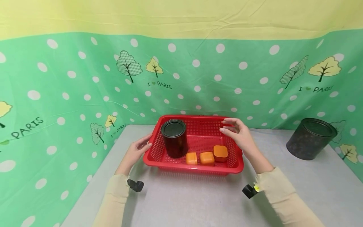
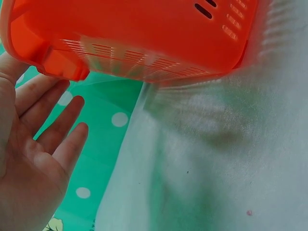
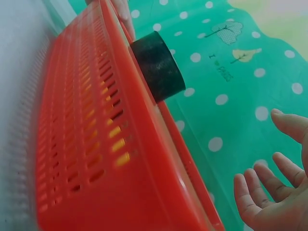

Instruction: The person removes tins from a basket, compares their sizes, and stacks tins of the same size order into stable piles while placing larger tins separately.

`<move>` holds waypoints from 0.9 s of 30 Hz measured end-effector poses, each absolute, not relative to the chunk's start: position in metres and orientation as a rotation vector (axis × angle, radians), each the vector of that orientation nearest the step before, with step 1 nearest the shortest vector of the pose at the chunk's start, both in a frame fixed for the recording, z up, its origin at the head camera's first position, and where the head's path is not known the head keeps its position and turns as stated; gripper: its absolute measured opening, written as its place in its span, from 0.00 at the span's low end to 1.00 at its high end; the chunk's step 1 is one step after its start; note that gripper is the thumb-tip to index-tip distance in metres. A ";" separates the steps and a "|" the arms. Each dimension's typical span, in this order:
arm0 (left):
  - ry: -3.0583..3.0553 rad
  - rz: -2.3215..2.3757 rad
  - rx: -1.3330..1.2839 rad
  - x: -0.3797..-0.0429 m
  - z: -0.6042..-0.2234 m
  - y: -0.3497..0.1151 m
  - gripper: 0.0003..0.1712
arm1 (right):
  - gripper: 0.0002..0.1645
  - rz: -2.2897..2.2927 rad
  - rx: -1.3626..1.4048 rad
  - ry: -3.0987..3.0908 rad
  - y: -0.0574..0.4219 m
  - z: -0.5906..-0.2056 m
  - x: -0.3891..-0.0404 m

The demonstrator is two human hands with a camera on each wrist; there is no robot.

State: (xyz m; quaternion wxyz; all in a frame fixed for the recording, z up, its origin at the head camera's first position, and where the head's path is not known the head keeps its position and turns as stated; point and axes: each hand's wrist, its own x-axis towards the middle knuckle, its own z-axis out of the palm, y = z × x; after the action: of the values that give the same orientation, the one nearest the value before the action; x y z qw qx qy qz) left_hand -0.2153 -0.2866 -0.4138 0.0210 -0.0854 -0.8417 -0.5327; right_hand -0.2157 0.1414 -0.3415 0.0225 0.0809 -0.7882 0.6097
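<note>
A red plastic basket (image 1: 193, 168) with slotted walls rests on the table. Inside stands a black can (image 1: 175, 143) with a lid, upright at the left. Along the front right lie an orange block-shaped piece (image 1: 191, 158), a second orange piece (image 1: 207, 158) and a third orange piece (image 1: 220, 152). My left hand (image 1: 134, 153) is right at the basket's left rim, its fingers extended and spread beside the handle (image 2: 62, 65) in the left wrist view. Over the right rim hovers my right hand (image 1: 239, 134), fingers loosely bent and holding nothing; the right wrist view shows it apart from the basket.
A larger dark can (image 1: 310, 138) stands on the table to the right. Behind the grey-white table (image 1: 187, 201) hangs a green dotted cloth (image 1: 198, 75) with tree prints, which also runs along the left side.
</note>
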 end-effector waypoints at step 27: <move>-2.610 -1.647 -0.238 -0.214 -0.413 -0.283 0.31 | 0.34 2.084 0.330 -2.421 0.088 -0.348 -0.228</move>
State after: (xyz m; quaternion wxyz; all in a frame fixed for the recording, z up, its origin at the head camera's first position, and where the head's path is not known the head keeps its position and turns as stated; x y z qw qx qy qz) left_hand -0.2144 -0.2835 -0.4129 0.0229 -0.0768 -0.8430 -0.5320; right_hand -0.2275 0.0877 -0.3485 -0.0348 0.1028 -0.7533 0.6487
